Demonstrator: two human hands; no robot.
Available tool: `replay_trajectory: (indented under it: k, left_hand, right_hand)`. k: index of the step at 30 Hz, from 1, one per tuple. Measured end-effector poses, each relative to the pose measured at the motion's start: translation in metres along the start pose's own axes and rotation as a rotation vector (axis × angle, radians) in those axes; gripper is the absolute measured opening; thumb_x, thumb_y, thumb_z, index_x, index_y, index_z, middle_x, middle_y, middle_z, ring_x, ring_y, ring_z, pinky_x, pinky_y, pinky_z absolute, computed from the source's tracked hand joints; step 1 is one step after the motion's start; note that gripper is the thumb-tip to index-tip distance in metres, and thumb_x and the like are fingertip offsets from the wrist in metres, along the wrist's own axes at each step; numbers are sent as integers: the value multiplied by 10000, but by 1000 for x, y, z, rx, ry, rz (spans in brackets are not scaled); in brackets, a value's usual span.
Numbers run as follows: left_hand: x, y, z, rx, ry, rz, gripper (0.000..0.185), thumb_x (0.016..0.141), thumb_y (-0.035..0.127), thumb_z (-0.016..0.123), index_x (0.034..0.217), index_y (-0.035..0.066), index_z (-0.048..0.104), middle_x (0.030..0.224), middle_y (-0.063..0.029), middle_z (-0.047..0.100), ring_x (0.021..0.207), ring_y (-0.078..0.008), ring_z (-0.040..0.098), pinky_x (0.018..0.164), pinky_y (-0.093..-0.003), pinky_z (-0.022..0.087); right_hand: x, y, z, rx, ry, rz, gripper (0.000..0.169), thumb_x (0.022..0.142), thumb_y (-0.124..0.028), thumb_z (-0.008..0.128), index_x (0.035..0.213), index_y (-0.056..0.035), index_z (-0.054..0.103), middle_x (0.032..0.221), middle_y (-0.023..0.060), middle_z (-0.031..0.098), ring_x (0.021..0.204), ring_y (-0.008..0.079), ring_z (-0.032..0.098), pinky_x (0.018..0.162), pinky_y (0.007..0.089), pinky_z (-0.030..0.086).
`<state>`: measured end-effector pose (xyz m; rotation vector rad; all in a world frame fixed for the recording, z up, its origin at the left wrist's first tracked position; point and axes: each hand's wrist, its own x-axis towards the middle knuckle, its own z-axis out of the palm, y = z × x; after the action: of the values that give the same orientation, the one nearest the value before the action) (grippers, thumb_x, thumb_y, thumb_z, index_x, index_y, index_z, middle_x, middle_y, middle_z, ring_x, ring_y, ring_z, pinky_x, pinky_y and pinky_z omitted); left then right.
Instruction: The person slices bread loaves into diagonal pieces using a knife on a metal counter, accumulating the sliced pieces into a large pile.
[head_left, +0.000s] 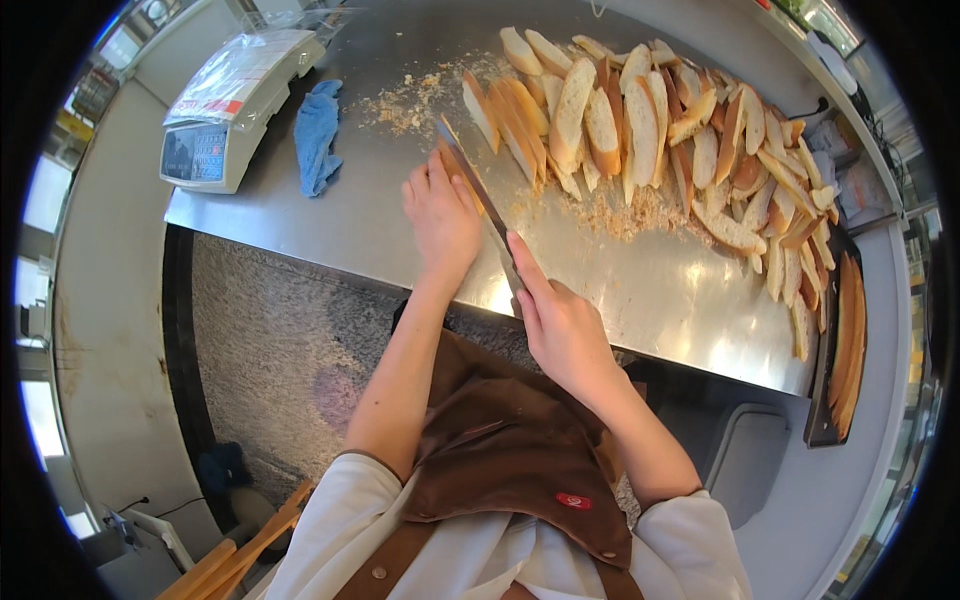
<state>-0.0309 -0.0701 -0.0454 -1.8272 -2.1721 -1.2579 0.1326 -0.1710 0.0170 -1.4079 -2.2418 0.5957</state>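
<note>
My right hand (559, 322) grips a long knife (491, 206), its index finger stretched along the top of the blade. The blade slants up and to the left over a narrow piece of bread (466, 184) with a browned crust. My left hand (442, 217) holds that bread against the metal tabletop (360, 217), its fingers just left of the blade. Much of the bread is hidden by the hand and the knife. To the right lies a broad heap of cut bread slices (600, 124), some pale side up, others showing crust.
Crumbs (409, 101) are scattered beyond my left hand, and more crumbs (637, 214) lie below the heap. A blue cloth (319, 139) rests beside a plastic-covered scale (247, 97) at left. At far right, a dark tray (819, 424) holds long pieces of bread (847, 345).
</note>
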Motion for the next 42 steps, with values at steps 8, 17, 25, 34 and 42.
replay_trajectory:
  k: [8,17,25,34,42]
  left_hand:
    - [6,2,1,-25,-10,-29,424,964,136,479,1355,-25,469,1204,-205,530,1104,-374,473,979,-455,376]
    - [3,0,0,-14,-32,-47,419,969,147,478,1355,-16,473,1218,-198,516,1127,-362,458,1009,-461,348]
    - [6,0,5,-4,8,-73,413,988,191,447,1351,3,504,1188,-199,539,1127,-374,468,1017,-457,350]
    - [3,2,1,-15,-16,-49,409,969,161,479,1342,-6,492,1173,-186,524,1115,-361,462,1014,-458,345]
    - [3,2,3,-1,-17,-92,408,967,155,481,1347,4,484,1191,-185,523,1132,-363,459,1006,-466,347]
  right_hand:
    - [57,-2,21,-48,43,16,621,941,-112,539,1518,-162,314,700,209,620,605,394,622,594,485,510]
    - [8,-7,12,-65,1,53,619,940,-114,540,1515,-155,316,704,204,622,594,381,629,553,463,514]
    - [31,2,26,-81,86,-1,617,907,-92,537,1494,-139,354,697,205,619,574,382,633,534,474,512]
    - [48,-2,31,-73,74,14,731,802,5,556,1496,-96,349,724,220,635,624,377,659,575,455,537]
    - [-14,-11,11,-125,-45,83,771,785,14,567,1510,-83,320,714,207,627,623,364,663,567,439,539]
